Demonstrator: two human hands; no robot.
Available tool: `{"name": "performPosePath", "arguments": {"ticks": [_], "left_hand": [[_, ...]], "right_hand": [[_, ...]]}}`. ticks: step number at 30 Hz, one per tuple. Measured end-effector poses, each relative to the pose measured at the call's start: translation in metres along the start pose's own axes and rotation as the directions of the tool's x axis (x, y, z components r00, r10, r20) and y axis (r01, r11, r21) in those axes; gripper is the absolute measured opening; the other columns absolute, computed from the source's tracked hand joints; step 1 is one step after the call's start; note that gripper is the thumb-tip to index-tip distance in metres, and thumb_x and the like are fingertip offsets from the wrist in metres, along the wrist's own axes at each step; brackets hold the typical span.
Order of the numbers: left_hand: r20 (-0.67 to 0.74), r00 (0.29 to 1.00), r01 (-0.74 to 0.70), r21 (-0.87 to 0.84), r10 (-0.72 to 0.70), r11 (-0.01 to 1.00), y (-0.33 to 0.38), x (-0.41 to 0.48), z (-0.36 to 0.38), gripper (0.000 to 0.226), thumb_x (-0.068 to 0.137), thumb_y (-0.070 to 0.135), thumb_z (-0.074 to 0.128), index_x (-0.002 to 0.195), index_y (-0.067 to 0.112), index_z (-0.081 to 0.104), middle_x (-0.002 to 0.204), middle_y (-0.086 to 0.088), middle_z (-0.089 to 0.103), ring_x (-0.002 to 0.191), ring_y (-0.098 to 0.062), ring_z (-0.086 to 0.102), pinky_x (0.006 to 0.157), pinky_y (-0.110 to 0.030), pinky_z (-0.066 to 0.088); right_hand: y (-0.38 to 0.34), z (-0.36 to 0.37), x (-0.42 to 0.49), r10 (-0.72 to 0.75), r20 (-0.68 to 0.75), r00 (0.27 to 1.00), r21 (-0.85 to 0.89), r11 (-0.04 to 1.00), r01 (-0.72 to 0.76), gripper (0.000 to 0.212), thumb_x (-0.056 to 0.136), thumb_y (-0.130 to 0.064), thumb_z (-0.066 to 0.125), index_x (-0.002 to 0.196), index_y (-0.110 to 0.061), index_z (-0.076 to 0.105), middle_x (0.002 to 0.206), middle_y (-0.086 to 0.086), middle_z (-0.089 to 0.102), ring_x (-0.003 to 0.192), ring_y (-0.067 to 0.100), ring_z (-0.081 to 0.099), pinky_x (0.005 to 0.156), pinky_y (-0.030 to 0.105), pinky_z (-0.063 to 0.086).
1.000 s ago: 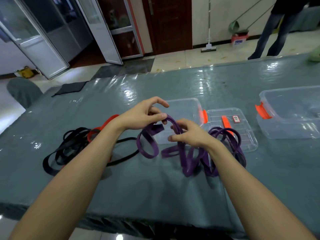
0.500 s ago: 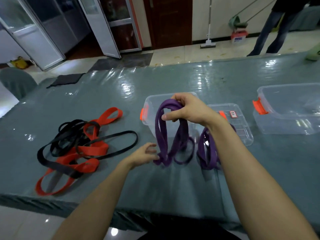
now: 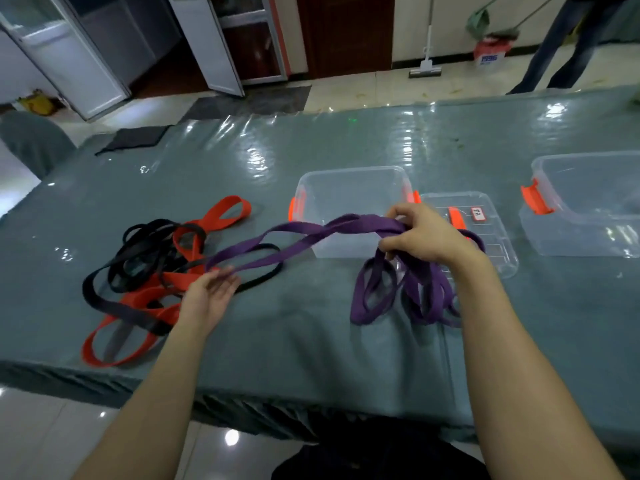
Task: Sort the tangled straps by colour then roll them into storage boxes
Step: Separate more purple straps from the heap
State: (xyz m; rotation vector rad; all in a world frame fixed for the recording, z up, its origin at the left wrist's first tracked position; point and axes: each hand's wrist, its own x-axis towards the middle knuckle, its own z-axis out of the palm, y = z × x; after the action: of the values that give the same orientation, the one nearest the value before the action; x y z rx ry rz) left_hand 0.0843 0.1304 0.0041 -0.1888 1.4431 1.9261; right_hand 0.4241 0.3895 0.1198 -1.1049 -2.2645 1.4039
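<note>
My right hand (image 3: 427, 237) pinches purple strap (image 3: 311, 233) bunch; slack loops hang below it. My left hand (image 3: 211, 294) flat, fingers relaxed under far loop. Keep span taut, untwist, roll toward right hand. Box (image 3: 349, 172) just beyond.

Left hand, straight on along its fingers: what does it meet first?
The purple strap: its loop end lies right at the fingertips of the left hand, perhaps touching. Depth is unclear.

Strap tangle (image 3: 145, 296) left near the worktop's (image 3: 311, 341) front edge; box (image 3: 346, 202), lid (image 3: 498, 237), second box (image 3: 588, 216) run rightward behind it
</note>
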Motion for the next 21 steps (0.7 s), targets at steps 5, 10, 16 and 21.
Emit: {"name": "performPosePath", "arguments": {"ticks": [5, 10, 16, 21], "left_hand": [[-0.085, 0.995, -0.070, -0.302, 0.046, 0.951, 0.029, -0.008, -0.043, 0.010, 0.114, 0.012, 0.053, 0.111, 0.005, 0.060, 0.112, -0.016, 0.071, 0.094, -0.023, 0.068, 0.114, -0.044, 0.052], [-0.150, 0.989, -0.015, -0.102, 0.000, 0.995, 0.033, -0.016, -0.107, 0.017, 0.115, 0.009, 0.047, 0.107, 0.019, 0.059, 0.116, -0.003, 0.070, 0.099, -0.021, 0.064, 0.116, -0.042, 0.047], [-0.249, 0.969, 0.095, 0.387, 0.005, 0.917, 0.070, -0.029, -0.161, 0.022, 0.097, -0.008, 0.056, 0.098, 0.006, 0.073, 0.103, -0.020, 0.064, 0.075, -0.023, 0.059, 0.076, -0.035, 0.048], [0.109, 0.984, -0.137, 0.969, 0.140, 0.207, 0.086, -0.048, -0.122, 0.056, 0.103, 0.005, 0.069, 0.156, 0.003, 0.050, 0.146, -0.013, 0.061, 0.141, -0.035, 0.058, 0.114, -0.051, 0.051]], "right_hand": [[-0.004, 0.026, 0.016, -0.082, -0.045, 0.996, -0.160, 0.984, 0.074, 0.024, 0.083, -0.005, 0.082, 0.101, -0.019, 0.078, 0.090, 0.006, 0.080, 0.089, 0.032, 0.076, 0.086, 0.044, 0.062], [-0.030, 0.062, 0.022, -0.144, -0.042, 0.989, -0.287, 0.950, 0.126, 0.032, 0.082, -0.014, 0.081, 0.113, -0.021, 0.079, 0.093, -0.002, 0.078, 0.090, 0.022, 0.073, 0.089, 0.040, 0.060], [-0.091, 0.088, 0.032, -0.244, -0.015, 0.970, -0.328, 0.917, 0.226, 0.018, 0.082, -0.029, 0.075, 0.100, -0.032, 0.074, 0.082, -0.012, 0.075, 0.076, 0.005, 0.069, 0.071, 0.031, 0.053], [-0.173, 0.118, 0.046, -0.357, 0.164, 0.919, -0.307, 0.867, 0.392, 0.045, 0.082, -0.029, 0.083, 0.125, -0.029, 0.070, 0.095, -0.010, 0.069, 0.084, 0.008, 0.066, 0.074, 0.026, 0.051]]}}
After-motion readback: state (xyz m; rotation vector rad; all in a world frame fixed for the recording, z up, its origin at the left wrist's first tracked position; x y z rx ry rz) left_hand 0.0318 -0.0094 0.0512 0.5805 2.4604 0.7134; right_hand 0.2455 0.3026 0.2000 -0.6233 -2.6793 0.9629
